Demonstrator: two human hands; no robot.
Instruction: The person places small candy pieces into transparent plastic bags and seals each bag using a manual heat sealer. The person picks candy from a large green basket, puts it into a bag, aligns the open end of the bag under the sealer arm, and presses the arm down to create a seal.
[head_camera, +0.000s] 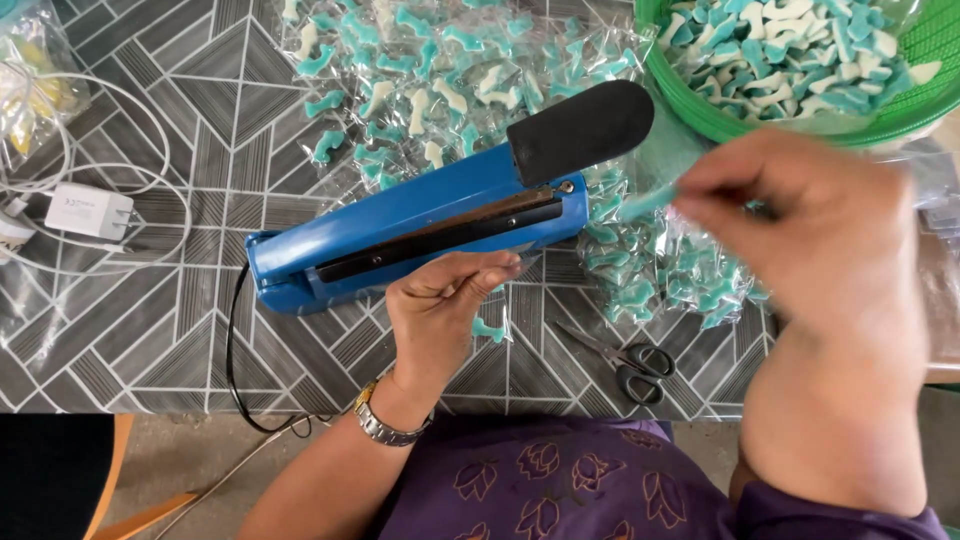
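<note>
A blue heat sealer (400, 225) with a black handle lies across the patterned table, its arm down. My left hand (445, 305), a metal watch on its wrist, pinches a small clear bag (500, 300) with a blue and white candy in it at the sealer's front edge. Blurred by motion, my right hand (810, 225) hovers to the right with a blue candy piece (645, 203) pinched in its fingertips. Sealed clear bags of blue and white candies (440, 90) are heaped behind and to the right of the sealer.
A green basket (700, 110) of loose blue and white candies stands at the top right. Black-handled scissors (625, 360) lie near the table's front edge. A white charger with its cable (90, 212) sits at the left. The sealer's black cord (232, 350) drops off the table.
</note>
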